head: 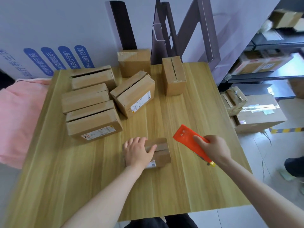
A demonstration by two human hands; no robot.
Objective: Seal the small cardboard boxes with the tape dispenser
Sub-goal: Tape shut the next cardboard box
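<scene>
A small cardboard box (160, 152) lies on the wooden table (189, 178) near its middle front. My left hand (138, 151) rests flat on the box's left part, fingers spread over its top. To the right, my right hand (213, 149) grips an orange tape dispenser (187, 137) held above the table, its flat end pointing up and left toward the box. Several more cardboard boxes (92, 112) lie at the back left of the table; some show open top seams.
One box (174, 76) stands upright at the back middle, another (134, 62) behind it. A pink cloth (19, 116) hangs off the left side. Stacked cartons (256, 112) and dark shelving (271, 63) stand on the right. Someone's shoe (294, 167) is on the floor.
</scene>
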